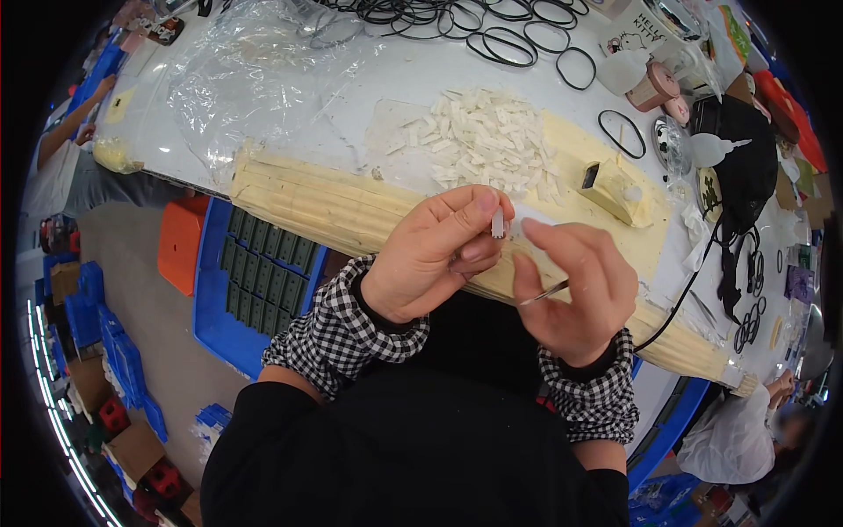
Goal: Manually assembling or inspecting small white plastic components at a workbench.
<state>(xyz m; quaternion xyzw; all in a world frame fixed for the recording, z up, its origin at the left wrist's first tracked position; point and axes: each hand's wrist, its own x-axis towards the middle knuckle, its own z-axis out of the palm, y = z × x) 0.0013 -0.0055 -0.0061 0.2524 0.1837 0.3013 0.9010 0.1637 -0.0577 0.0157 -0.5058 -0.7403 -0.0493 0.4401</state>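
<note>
Head view: we see our checked sleeves (338, 334) come in from the lower edge, both wrists bent up. Our left hand (430, 250) angles up to the right, thumb and curled fingers pinching a small pale piece (498, 225) in front of the white pile (492, 140). Our right hand (584, 285) stands just beside it, palm leftward, thumb and index tips apart, fingers loosely curled with a thin metal tool (546, 293) held across the thumb.

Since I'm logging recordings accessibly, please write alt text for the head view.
A person's left grip pinches a small pale piece; the right grip, beside it, holds a thin metallic tool. Beyond, a heap of whitish strips and loose black rings lie on a white table.
</note>
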